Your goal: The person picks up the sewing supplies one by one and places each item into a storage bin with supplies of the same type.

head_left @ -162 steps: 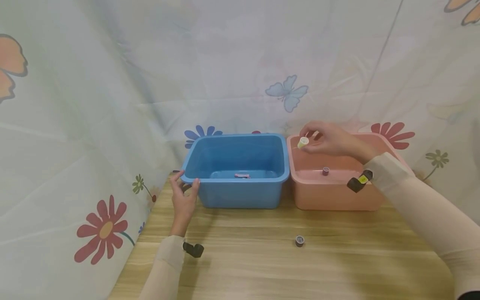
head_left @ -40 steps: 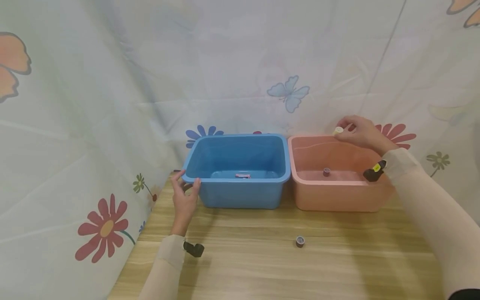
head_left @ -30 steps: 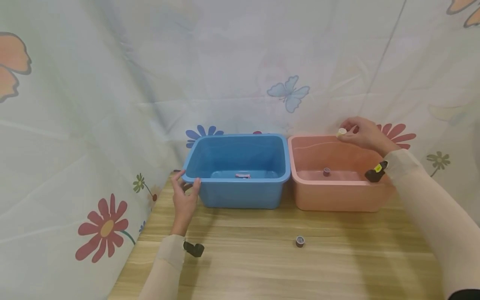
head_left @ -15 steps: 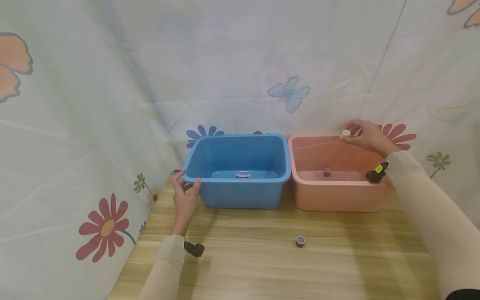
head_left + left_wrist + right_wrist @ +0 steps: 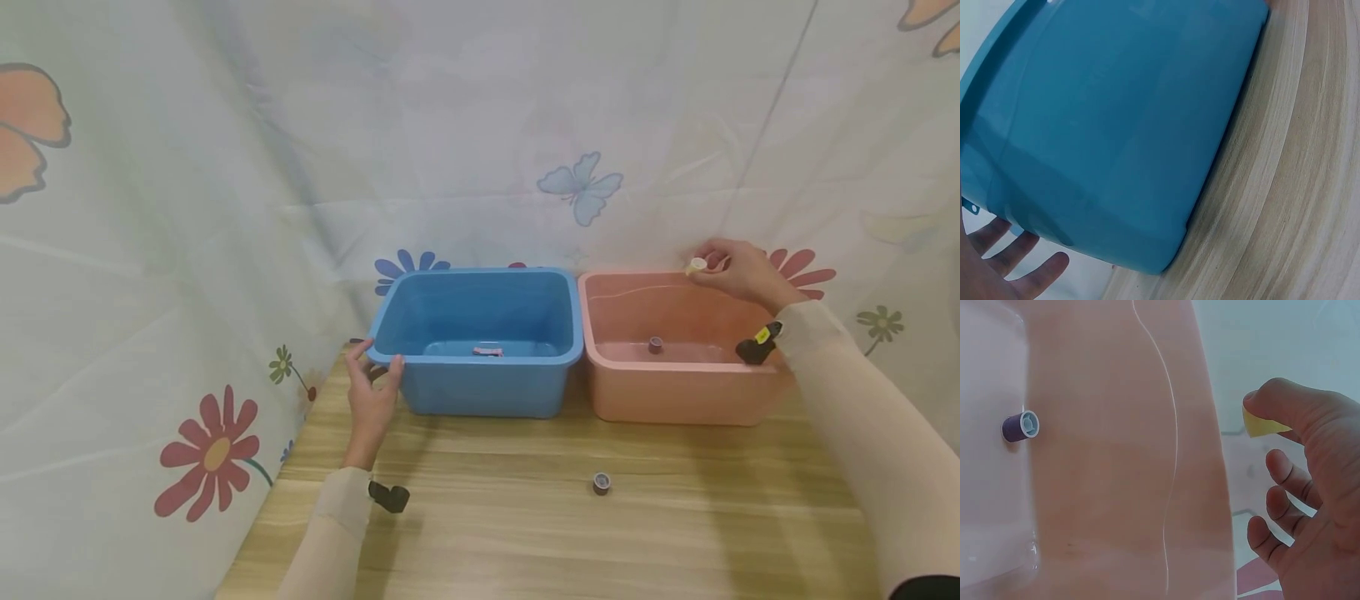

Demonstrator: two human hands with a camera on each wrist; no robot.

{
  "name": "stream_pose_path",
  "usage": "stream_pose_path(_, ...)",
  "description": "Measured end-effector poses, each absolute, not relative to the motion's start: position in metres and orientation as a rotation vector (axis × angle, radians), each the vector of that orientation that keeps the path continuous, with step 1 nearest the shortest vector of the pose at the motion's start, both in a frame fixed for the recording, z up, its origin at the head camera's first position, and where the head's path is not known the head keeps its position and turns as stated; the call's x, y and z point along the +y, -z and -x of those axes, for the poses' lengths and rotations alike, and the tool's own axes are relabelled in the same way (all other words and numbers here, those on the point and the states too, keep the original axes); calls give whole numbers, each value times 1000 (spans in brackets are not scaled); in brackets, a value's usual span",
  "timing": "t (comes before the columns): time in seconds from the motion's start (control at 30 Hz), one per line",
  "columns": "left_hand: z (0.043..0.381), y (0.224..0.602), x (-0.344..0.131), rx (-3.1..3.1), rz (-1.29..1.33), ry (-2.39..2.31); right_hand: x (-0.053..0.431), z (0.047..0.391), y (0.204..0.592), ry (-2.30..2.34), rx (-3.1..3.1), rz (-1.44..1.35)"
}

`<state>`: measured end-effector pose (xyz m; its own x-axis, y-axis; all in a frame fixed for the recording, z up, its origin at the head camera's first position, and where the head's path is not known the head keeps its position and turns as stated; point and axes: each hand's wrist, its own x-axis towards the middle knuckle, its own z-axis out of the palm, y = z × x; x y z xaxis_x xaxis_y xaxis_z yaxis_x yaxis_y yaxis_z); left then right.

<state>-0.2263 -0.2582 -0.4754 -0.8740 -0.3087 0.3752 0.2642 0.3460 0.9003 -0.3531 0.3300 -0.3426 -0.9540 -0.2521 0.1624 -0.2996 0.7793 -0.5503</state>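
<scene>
My right hand [image 5: 744, 271] pinches a pale yellow thread spool [image 5: 697, 265] between thumb and index finger, above the back rim of the pink tub [image 5: 675, 396]. In the right wrist view, yellow thread [image 5: 1265, 427] shows under the thumb, and the other fingers are loosely bent. A purple thread spool [image 5: 1015, 428] lies on the pink tub's floor. My left hand [image 5: 372, 408] holds the front left corner of the blue tub [image 5: 480, 390], thumb at the front rim and fingers at the side. A small pink item [image 5: 488, 352] lies inside the blue tub, its kind unclear.
A dark spool [image 5: 602, 483] stands on the wooden table [image 5: 487, 533] in front of the tubs. The tubs stand side by side against a flowered curtain [image 5: 480, 125]. A thin pale line [image 5: 1175, 425] runs along the pink tub's wall; I cannot tell whether it is thread.
Over five seconds my right hand has carried the yellow spool from the pink tub's left side rightward along its back rim, slowing lately. My left hand and the other spools have stayed put.
</scene>
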Motion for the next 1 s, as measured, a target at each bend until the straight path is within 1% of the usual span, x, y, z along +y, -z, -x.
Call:
stream_pose_path(0.47,227,473,-258,-2133,-25,1582,332,358,345,-908,-2891,-434)
stream_pose_path(0.77,207,443,-245,-2175,-17,1568,334,358,346,-912,-2891,-444)
stream_pose_path(1.0,201,437,-242,-2169,-16,1570,336,358,348,-907,-2904,-435)
